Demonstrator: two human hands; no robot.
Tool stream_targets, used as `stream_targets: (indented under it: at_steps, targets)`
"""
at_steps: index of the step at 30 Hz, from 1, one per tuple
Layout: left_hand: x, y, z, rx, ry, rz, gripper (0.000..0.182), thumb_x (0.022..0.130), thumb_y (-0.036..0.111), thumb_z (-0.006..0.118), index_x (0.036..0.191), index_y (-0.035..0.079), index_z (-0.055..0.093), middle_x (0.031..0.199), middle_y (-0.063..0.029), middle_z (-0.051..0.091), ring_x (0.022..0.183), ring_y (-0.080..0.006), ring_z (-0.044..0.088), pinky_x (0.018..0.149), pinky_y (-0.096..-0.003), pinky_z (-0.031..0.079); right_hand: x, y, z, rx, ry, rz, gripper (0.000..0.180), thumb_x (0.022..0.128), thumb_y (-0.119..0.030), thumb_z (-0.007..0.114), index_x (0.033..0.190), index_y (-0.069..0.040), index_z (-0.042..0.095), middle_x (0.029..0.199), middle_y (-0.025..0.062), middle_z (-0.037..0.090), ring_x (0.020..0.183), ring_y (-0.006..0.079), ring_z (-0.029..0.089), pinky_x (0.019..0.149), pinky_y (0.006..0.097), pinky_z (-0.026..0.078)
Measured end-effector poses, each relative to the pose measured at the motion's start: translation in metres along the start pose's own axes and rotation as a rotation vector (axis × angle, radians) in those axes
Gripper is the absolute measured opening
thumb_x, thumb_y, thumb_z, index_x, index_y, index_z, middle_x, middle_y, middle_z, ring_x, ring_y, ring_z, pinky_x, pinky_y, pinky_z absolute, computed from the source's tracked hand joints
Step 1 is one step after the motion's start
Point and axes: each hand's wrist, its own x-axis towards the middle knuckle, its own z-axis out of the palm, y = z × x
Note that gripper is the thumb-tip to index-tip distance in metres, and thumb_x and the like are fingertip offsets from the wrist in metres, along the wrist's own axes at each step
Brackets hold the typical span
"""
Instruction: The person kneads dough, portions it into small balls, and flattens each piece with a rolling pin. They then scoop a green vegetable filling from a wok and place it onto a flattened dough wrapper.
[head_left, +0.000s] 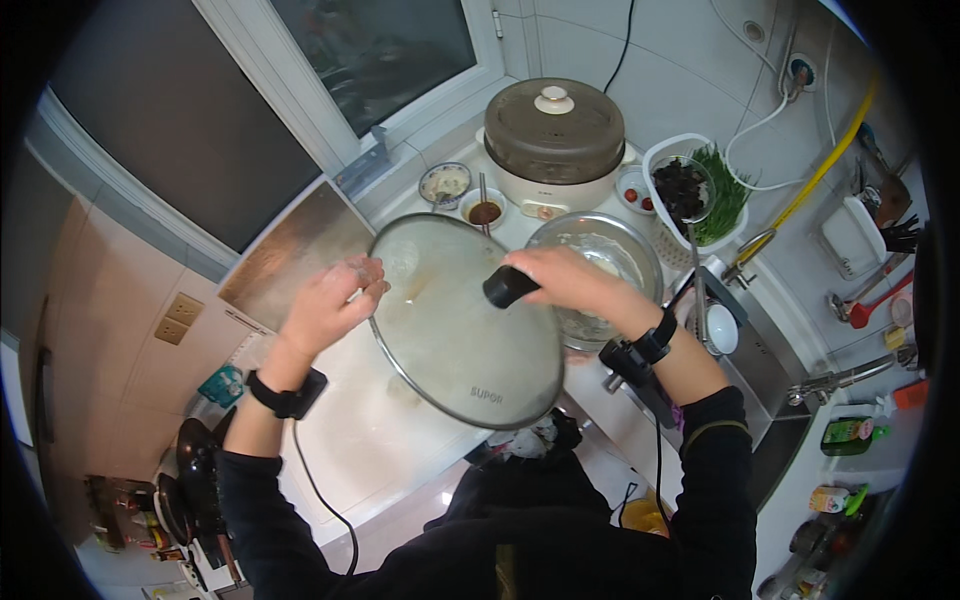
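Note:
My right hand (562, 277) grips the black knob of a large glass lid (465, 337) with a metal rim. The lid is held tilted above the counter and partly covers a steel mixing bowl (611, 232). Pale dough or batter residue coats the inside of that bowl. At the lid's left rim is my left hand (334, 300), fingers curled and whitish residue on the fingertips. Whether it touches the rim cannot be told. Beneath the lid lies the white countertop (352, 442), partly hidden.
Behind the bowl stands a lidded electric cooker (555, 142). Small bowls hold a white mixture (445, 184) and brown sauce (484, 212). A white basket (675, 240) carries greens and dark fungus. To the right is a sink (757, 375) with a faucet (840, 379); woks (196, 465) sit lower left.

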Motion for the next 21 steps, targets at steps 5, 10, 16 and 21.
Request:
stream_targets:
  at_steps: [5,10,16,21]
  targets:
    - [-0.034,0.058,0.118,-0.363,0.048,-0.603,0.058,0.078,0.005,0.07,0.132,0.008,0.049,0.138,-0.0182,0.047,0.123,-0.0395,0.048,0.104,-0.045,0.04,-0.039,0.038,-0.019,-0.295,-0.035,0.166,0.043,0.071,-0.009,0.076,0.105,-0.007,0.05,0.097,0.0155,0.065,0.092,0.0369,0.064,0.079,0.0449,0.052]
    - [-0.052,0.122,0.168,-0.514,-0.03,-0.748,0.066,0.078,0.008,0.072,0.136,0.006,0.043,0.143,-0.0197,0.04,0.129,-0.0394,0.041,0.107,-0.0449,0.038,-0.07,0.083,-0.009,-0.441,-0.055,0.49,0.044,0.07,-0.011,0.077,0.103,-0.005,0.049,0.096,0.0179,0.065,0.09,0.0384,0.064,0.078,0.0465,0.052]
    - [-0.039,0.163,0.225,-1.054,-0.084,-1.106,0.05,0.091,0.018,0.063,0.136,0.004,0.045,0.126,-0.0159,0.056,0.109,-0.03,0.059,0.093,-0.038,0.049,-0.08,0.122,0.008,-0.456,-0.018,0.55,0.043,0.069,-0.012,0.077,0.102,-0.005,0.05,0.09,0.0198,0.065,0.085,0.0396,0.064,0.076,0.0475,0.051]
    - [0.011,0.179,0.26,-1.764,-0.112,-1.532,0.044,0.099,0.026,0.053,0.134,0.0,0.046,0.118,-0.0112,0.061,0.102,-0.0162,0.062,0.084,-0.0288,0.053,-0.082,0.13,0.018,-0.478,-0.13,0.601,0.044,0.069,-0.014,0.078,0.103,-0.005,0.052,0.093,0.018,0.066,0.089,0.0373,0.065,0.077,0.0455,0.053]
